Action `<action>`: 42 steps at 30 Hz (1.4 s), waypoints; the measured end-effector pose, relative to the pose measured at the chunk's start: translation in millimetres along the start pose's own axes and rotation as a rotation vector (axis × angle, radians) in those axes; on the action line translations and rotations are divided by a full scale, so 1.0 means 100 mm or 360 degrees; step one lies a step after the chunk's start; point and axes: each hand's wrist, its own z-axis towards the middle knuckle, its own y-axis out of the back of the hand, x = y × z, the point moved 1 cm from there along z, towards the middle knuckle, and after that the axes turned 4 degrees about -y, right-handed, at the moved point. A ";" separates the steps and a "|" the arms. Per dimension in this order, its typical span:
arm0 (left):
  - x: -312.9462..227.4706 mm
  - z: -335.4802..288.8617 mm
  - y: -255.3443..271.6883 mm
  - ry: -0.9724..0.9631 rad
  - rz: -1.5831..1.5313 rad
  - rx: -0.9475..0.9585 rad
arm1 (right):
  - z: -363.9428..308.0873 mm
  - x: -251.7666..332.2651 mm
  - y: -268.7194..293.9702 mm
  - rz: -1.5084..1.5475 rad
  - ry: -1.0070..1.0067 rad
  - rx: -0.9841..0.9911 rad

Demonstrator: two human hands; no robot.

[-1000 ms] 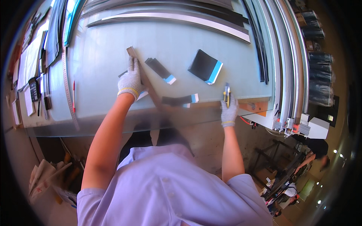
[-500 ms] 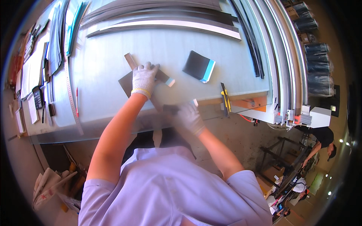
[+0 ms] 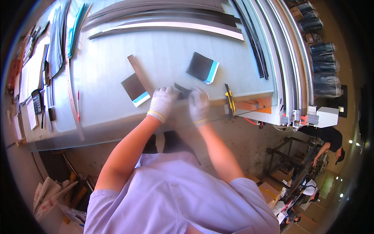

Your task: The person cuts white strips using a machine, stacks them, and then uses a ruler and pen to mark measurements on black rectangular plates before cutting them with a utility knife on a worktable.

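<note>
The left hand [image 3: 162, 103], in a pale knitted glove with a yellow cuff line, is at the near edge of the worktop [image 3: 109, 70], around the middle of that edge. Its fingers are bent and close together. The right hand [image 3: 199, 105], gloved alike, is just beside it on the right, blurred, fingers pointing toward the far edge. The small dark pieces [image 3: 183, 91] lie between the two hands, level with the fingertips; their left end meets the left fingers and their right end runs in by the right glove. Whether either hand has hold of them, or how far its fingers are parted, I cannot tell.

A narrow brown strip [image 3: 139, 74] slants from the left glove toward the far left corner. Along its left side lies a dark square piece [image 3: 133, 86] with a blue and white border turned to the near edge. A second dark piece with a blue border [image 3: 202, 67] lies beyond the right hand, apart from it. A yellow and black cutter [image 3: 230, 100] is at the near edge, toward the right corner. Long dark strips [image 3: 163, 16] line the far edge. Toward the left edge are a red pen [image 3: 78, 105], a measuring tape [image 3: 69, 85] and a calculator [image 3: 37, 101].
</note>
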 end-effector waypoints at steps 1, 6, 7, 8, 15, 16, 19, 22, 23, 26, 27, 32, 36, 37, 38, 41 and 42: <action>0.00 -0.04 0.04 0.0002 -0.0071 -0.0034 | 0.10 0.01 -0.05 -0.0072 0.0130 0.0014; 0.18 -0.46 0.36 0.0119 -0.0343 -0.0310 | -0.05 -0.29 -0.01 -0.0117 0.0429 0.0466; 0.25 -0.64 0.38 0.0179 -0.0358 -0.0372 | -0.16 -0.27 0.05 -0.0075 0.0467 0.0530; 0.27 -0.77 0.39 0.0263 -0.0360 -0.0465 | -0.26 -0.25 0.12 -0.0033 0.0464 0.0564; 0.06 -1.54 0.20 0.0756 -0.0441 -0.0388 | -0.94 -0.58 0.49 -0.0012 0.0727 0.0830; -0.02 -1.59 0.11 0.0762 -0.0441 -0.0473 | -0.95 -0.66 0.50 -0.0041 0.0768 0.0881; -0.37 -1.66 0.03 0.0897 -0.0771 -0.0509 | -0.77 -0.58 0.58 0.0241 0.0520 0.0780; -0.75 -1.66 0.02 0.0985 -0.1192 -0.0460 | -0.45 0.02 0.58 0.1216 -0.0902 0.1094; -0.86 -1.68 0.02 0.0958 -0.1300 -0.0508 | -0.41 0.19 0.55 0.1274 -0.0763 0.1144; -1.19 -1.76 0.18 0.1173 -0.1705 -0.0799 | -0.49 0.72 0.36 0.1315 -0.0218 0.1235; -1.27 -1.83 0.32 0.1257 -0.1775 -0.0908 | -0.57 0.87 0.30 0.1233 0.0032 0.1189; -1.39 -2.71 0.04 0.1664 -0.2396 -0.2048 | -1.33 2.06 0.31 0.1544 -0.0192 0.1603; -1.85 -4.18 -0.16 0.1944 -0.2386 -0.2339 | -2.21 2.65 0.45 0.1218 0.0535 0.2205; -2.04 -4.61 -0.23 0.2110 -0.2266 -0.2156 | -2.44 2.72 0.47 0.1122 0.0702 0.2303; -2.24 -4.95 -0.42 0.2297 -0.2247 -0.2162 | -2.65 2.72 0.45 0.1105 0.0609 0.2476; -2.82 -5.81 -1.48 0.2769 -0.2213 -0.2290 | -3.12 2.67 0.49 0.1000 0.0437 0.2776; -3.07 -6.08 -1.88 0.2929 -0.2151 -0.2410 | -3.21 2.62 0.51 0.0952 0.0409 0.2802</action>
